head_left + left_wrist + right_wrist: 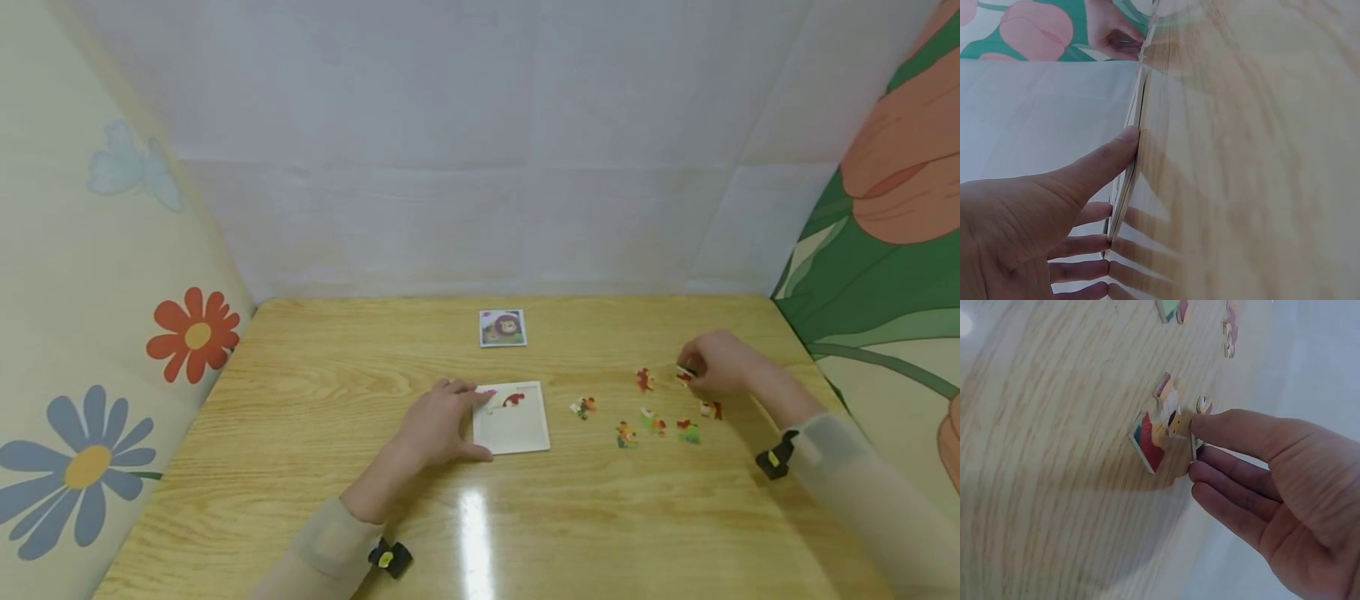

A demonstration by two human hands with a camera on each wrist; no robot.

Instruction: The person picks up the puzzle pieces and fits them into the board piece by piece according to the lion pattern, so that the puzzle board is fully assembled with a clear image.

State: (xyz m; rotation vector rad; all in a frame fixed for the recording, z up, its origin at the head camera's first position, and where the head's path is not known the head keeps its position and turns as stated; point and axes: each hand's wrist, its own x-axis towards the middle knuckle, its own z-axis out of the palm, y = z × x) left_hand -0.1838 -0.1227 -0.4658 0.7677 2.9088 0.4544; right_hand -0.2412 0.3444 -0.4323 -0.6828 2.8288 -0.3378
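Note:
My left hand [438,422] rests at the left side of a white square puzzle tray [513,432], with the index finger over its upper left corner and the thumb at its lower left. In the left wrist view the thumb [1110,153] lies along the tray's edge and the fingers are extended. Fitted pieces [513,400] with pink and red-brown parts lie in the tray's upper part. At the right, my right hand [720,362] pinches a puzzle piece [1195,442] between thumb and fingers, close over the table. Beside it lies a red, yellow and white piece [1151,447].
Several loose puzzle pieces [653,422] are scattered between the tray and my right hand. A square picture card [502,328] with a lion lies behind the tray. A white cloth [480,225] hangs along the back of the wooden table [300,467].

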